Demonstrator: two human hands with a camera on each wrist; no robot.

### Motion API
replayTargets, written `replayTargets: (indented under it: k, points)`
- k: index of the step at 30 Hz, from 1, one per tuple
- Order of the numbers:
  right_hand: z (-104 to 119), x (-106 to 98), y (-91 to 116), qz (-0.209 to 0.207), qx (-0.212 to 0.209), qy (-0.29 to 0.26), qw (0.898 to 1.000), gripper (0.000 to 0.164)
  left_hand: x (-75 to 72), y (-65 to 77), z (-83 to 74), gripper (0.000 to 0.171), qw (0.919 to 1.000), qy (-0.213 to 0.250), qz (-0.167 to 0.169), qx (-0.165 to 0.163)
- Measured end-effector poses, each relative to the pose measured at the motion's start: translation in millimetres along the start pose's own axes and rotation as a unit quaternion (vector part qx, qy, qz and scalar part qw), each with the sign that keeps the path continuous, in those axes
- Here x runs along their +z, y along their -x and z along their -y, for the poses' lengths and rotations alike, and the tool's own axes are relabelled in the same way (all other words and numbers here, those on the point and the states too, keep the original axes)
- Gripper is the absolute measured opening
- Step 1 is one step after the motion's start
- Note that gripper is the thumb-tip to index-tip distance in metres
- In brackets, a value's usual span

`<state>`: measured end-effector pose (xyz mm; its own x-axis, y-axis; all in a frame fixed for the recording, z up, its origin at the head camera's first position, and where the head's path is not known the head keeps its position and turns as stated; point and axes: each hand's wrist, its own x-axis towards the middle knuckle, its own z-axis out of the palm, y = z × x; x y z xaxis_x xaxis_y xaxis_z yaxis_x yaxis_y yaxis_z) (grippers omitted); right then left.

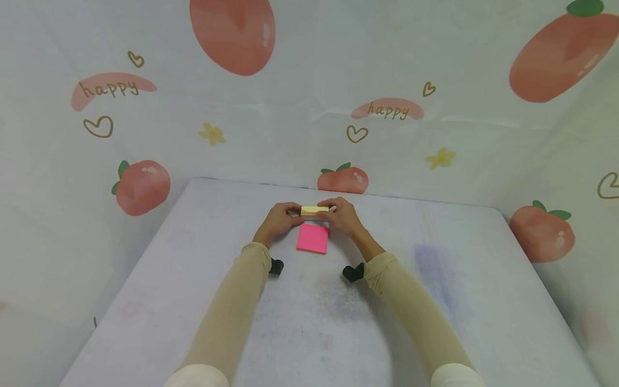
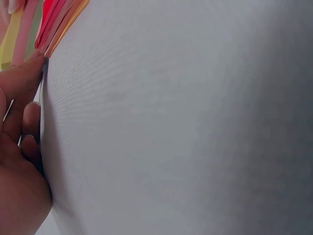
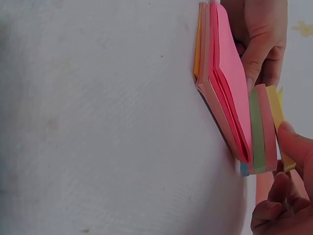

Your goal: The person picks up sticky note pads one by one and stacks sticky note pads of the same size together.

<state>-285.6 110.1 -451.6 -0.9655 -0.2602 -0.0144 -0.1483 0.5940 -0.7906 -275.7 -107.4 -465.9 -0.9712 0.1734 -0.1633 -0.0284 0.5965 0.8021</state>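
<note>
A narrow stack of sticky note pads, with blue, green, pink and yellow layers, is between both hands at the far part of the table. My left hand holds its left end between thumb and fingers. At the other end, my right hand pinches the yellow top pad, which stands slightly apart from the pink layer at that end. Just nearer to me lies a square pink sticky note pad; peach and orange layers show beneath its pink sheets in the right wrist view.
The pads are on a white table with grey and bluish stains. Behind it hangs a white backdrop printed with red fruit, hearts and the word "happy". Black wrist mounts stick out from the sleeves above the tabletop.
</note>
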Motion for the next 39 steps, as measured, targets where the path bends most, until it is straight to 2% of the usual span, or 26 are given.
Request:
replayTargets:
  k: [7, 18, 23, 30, 39]
  points:
    - [-1.6, 1.0, -1.1, 0.009, 0.013, 0.010, 1.000, 0.035, 0.7, -0.7, 0.0, 0.041, 1.0000, -0.002, 0.002, -0.004]
    - [-6.3, -2.3, -0.8, 0.019, -0.012, 0.045, 0.999, 0.045, 1.0, -2.5, -0.7, 0.051, 0.9994, 0.033, 0.006, -0.009]
    - [-9.5, -4.4, -1.3, 0.017, -0.017, 0.066, 0.998, 0.042, -1.1, -1.9, 0.3, 0.050, 0.9990, 0.043, 0.007, -0.011]
    - [-10.0, -6.5, -0.9, 0.008, -0.026, 0.079, 0.996, 0.038, -3.1, -4.3, 0.7, 0.048, 0.9987, 0.050, 0.010, 0.004]
    - [-10.6, -6.5, -1.3, 0.010, -0.044, 0.120, 0.992, 0.035, -1.7, -6.5, 4.7, 0.045, 0.9989, 0.047, 0.011, -0.003]
